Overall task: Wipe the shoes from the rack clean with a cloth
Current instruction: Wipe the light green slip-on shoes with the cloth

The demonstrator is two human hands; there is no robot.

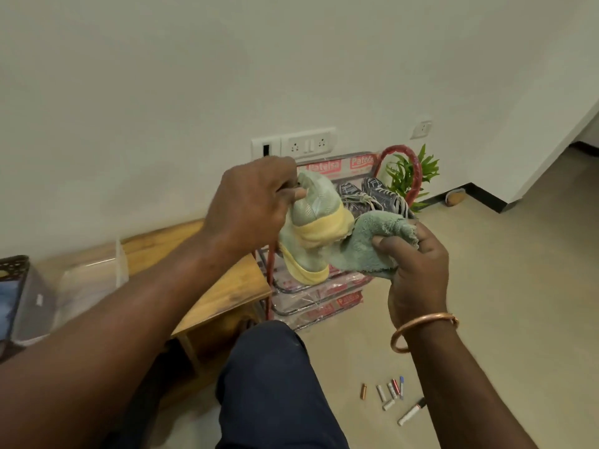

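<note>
My left hand (251, 202) grips a pale green shoe with a yellow sole (311, 228) by its top, holding it up in front of the shoe rack (327, 296). Beside it, my right hand (418, 257) grips a bunched green cloth (366, 244) that touches the shoe's side. A pair of dark grey laced shoes (372, 196) sits on the rack's top shelf behind the held shoe. The rack has red side frames and plastic-wrapped shelves.
A low wooden table (223, 286) stands left of the rack with a clear plastic box (90, 280) on it. Several batteries and a marker (393, 396) lie on the floor at lower right. A green plant (411, 176) stands behind the rack by the wall. My knee (269, 367) is below.
</note>
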